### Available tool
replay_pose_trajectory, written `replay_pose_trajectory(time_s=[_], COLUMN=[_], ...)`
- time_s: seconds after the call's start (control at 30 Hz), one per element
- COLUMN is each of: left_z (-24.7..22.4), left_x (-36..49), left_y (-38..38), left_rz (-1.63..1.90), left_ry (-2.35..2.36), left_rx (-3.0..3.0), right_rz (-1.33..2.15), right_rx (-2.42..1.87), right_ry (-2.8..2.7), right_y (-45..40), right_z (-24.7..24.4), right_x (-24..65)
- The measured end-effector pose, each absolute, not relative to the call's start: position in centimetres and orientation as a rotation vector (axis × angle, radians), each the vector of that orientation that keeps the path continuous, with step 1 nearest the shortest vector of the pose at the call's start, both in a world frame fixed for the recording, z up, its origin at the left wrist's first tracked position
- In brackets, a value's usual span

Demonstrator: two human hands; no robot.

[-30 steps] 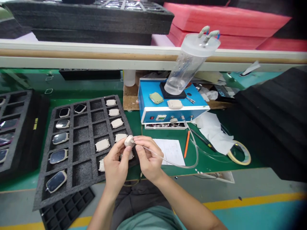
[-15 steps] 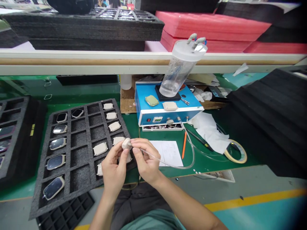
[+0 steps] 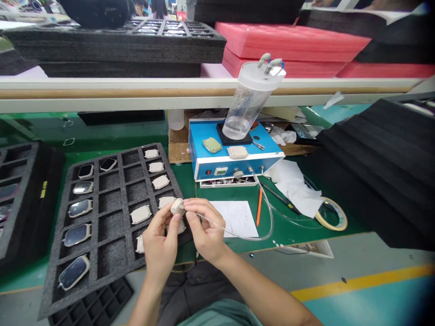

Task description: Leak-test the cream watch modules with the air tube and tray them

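Between the thumb and fingers of my left hand (image 3: 161, 237) is a cream watch case (image 3: 177, 207), turned edge-on. My right hand (image 3: 206, 231) pinches the end of a clear thin tube (image 3: 234, 235), its tip against the side of the case. Whether the tip sits inside an opening cannot be made out. The tube loops back to the front of a blue machine (image 3: 204, 163). Just left of my hands lies a dark grey foam tray (image 3: 112, 251) with several cream watch cases (image 3: 141, 214) and, in its left column, several watches with dark screens (image 3: 77, 235).
A clear cylinder (image 3: 242, 106) stands on the machine beside a green watch case (image 3: 212, 145) and another cream case (image 3: 238, 152). Right of my hands are a paper sheet (image 3: 234, 217), an orange pen (image 3: 259, 207), crumpled tissue (image 3: 299, 190) and a tape roll (image 3: 343, 222). Black foam (image 3: 380, 176) is stacked at right.
The whole view has shifted slightly, so the bench things sit a little lower and further left. Both hands keep their hold on the watch case and tube, with almost no visible motion.
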State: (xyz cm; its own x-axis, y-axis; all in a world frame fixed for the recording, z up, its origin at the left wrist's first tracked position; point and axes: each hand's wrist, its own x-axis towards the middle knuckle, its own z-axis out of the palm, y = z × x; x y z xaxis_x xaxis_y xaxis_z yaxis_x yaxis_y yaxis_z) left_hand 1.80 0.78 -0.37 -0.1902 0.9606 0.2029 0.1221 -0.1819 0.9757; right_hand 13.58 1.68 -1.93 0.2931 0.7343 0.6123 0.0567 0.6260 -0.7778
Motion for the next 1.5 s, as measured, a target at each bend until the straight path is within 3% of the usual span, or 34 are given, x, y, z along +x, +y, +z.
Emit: replay_pose_trajectory(time_s=[0.33,0.47,0.6,0.77,1.23,1.4,1.5], left_z=[-0.9,1.8,4.8,4.2,8.4,7.5,4.7], left_x=[1.8,-0.5,-5.6,-8.9,-14.5,-11.4,-6.7], left_y=[0.3,1.0,5.8,9.7,18.4,13.3,6.9], left_rz=[1.436,1.337,0.866,0.248,0.755,0.797,1.185], left_ry=[1.331,1.444,1.680,1.702,2.172,2.074,1.697], left_rx=[1.402,1.845,2.386,2.437,2.307,2.244,1.906], right_rz=[0.493,0.435,0.469,0.525,0.508,0.476,0.429], right_rx=[-0.795,-0.745,-0.796,-0.831,-0.854,-0.858,-0.860], right_ry=[-1.236,-1.236,-1.221,-1.210,-1.192,-1.161,-1.192], right_y=[1.6,0.9,0.2,-0.1,1.5,0.9,0.5], right_z=[-2.0,-2.5,-3.0,-3.0,-4.7,-3.6,-2.7], right_x=[13.8,14.0,14.1,14.0,12.5,12.7,13.1])
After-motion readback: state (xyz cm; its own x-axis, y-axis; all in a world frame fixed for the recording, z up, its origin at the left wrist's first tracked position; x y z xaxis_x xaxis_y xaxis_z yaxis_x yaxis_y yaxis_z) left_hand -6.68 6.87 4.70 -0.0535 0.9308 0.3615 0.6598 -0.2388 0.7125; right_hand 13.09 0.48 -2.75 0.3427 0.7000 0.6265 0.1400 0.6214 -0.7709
